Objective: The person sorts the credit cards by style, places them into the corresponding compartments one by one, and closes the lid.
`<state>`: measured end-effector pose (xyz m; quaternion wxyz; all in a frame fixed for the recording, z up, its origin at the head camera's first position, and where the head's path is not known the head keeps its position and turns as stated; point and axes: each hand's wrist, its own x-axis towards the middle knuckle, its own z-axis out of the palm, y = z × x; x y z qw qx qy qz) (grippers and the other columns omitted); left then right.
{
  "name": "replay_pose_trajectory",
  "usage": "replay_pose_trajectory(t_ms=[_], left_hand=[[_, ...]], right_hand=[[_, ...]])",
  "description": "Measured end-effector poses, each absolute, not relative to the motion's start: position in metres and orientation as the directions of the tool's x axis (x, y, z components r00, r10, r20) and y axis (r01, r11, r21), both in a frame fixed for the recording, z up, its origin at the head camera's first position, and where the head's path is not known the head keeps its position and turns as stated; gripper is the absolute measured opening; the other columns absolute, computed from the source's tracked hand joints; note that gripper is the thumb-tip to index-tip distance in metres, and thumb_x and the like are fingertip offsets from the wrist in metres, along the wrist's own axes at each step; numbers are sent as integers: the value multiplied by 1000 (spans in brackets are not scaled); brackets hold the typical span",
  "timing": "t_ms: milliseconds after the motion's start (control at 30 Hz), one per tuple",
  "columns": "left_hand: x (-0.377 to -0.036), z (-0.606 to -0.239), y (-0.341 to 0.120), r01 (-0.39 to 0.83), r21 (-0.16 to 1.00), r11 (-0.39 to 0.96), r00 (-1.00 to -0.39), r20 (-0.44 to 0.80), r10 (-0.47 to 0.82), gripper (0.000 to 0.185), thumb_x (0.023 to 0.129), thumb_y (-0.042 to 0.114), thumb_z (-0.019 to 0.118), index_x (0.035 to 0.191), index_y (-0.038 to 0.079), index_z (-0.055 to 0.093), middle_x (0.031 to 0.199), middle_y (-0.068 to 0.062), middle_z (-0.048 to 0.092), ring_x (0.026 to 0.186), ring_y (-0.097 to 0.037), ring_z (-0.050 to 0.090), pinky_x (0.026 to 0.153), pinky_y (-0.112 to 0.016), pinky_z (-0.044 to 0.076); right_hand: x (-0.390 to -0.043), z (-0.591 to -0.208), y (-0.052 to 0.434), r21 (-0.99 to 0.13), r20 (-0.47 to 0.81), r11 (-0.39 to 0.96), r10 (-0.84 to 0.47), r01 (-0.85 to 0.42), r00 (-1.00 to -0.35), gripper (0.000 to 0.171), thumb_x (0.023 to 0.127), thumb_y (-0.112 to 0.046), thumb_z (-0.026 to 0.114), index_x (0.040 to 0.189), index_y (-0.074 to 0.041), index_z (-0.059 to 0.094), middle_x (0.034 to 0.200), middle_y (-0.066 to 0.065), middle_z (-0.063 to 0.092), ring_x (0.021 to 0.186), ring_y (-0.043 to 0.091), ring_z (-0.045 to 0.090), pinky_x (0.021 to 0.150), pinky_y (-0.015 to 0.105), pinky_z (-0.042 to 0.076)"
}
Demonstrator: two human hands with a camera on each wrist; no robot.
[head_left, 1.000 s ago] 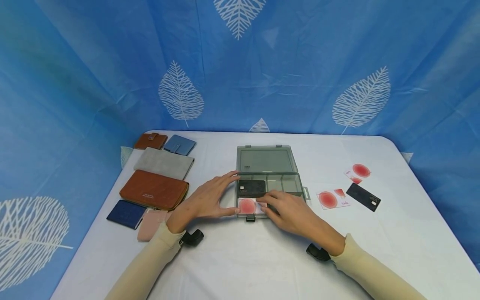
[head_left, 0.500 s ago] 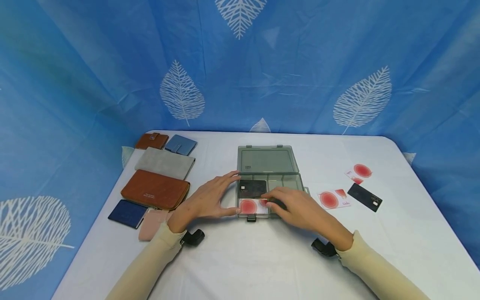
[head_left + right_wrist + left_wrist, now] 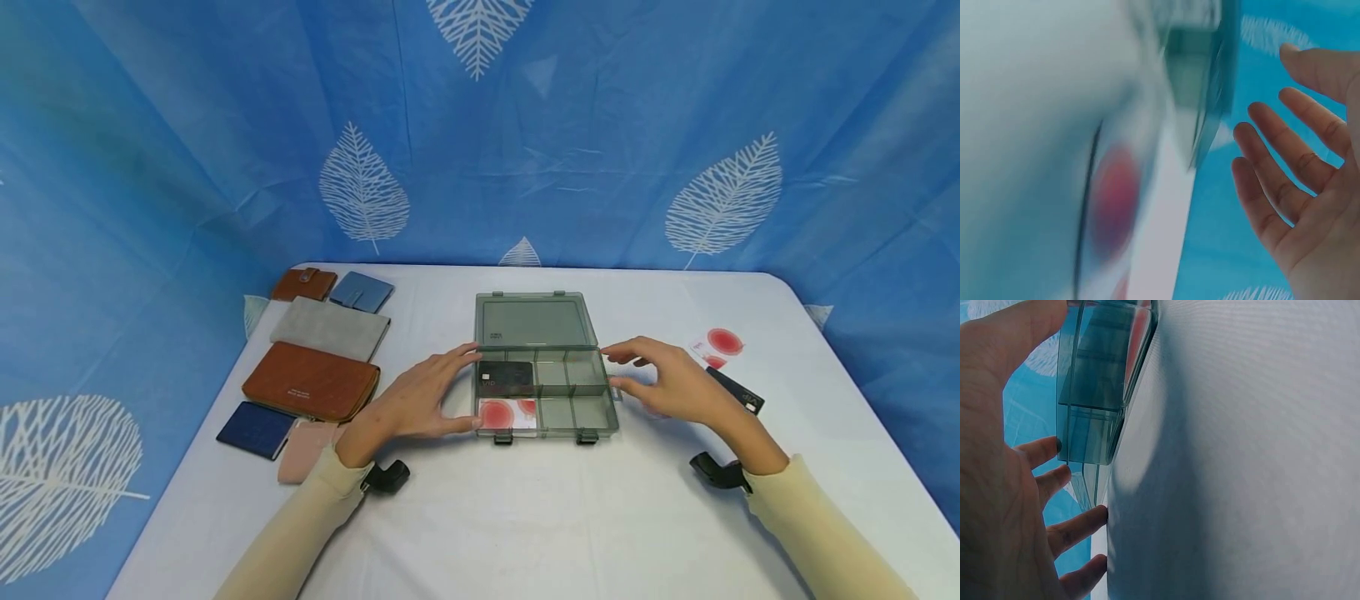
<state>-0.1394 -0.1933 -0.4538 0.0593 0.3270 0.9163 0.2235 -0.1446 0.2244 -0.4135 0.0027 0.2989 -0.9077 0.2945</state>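
Between the two hands sits the open grey compartment box (image 3: 540, 392), on the white table (image 3: 525, 517). The left hand (image 3: 416, 400), fingers straight, rests against the box's left wall beside the black card (image 3: 506, 377) and red-spotted card (image 3: 506, 413) inside. The right hand (image 3: 671, 383) hovers open, holding nothing, just off the right wall, over a loose red-spotted card. Judged risk: one-sided pressure from the left could slide the light box and jostle its cards.

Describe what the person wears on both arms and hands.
Both arms wear long, close-fitting cream sleeves, the left sleeve and the right sleeve, each ending at the wrist. A small black device sits under each wrist: one by the left cuff, one by the right cuff. The left hand and right hand are bare; no rings or gloves show.
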Motion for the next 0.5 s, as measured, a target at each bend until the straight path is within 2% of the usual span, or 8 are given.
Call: replay_pose_trajectory(t_ms=[233, 500], left_hand=[[-139, -454, -193, 577, 450, 681, -775, 41, 630, 101, 90, 67, 71, 169, 14, 35, 178, -7, 27, 156, -35, 40, 122, -63, 36], [-140, -455, -194, 576, 462, 674, -774, 46, 631, 102, 90, 66, 71, 169, 14, 35, 178, -7, 27, 157, -35, 38, 123, -63, 35]], right_hand=[[-145, -418, 263, -539, 101, 700, -499, -469, -861, 48, 94, -14, 86, 138, -5, 70, 128, 12, 75, 116, 37, 70, 96, 62, 57], [-142, -424, 289, -493, 48, 756, -472, -432, -880, 51, 90, -12, 89, 137, -5, 72, 126, 11, 76, 112, 32, 71, 95, 56, 59]])
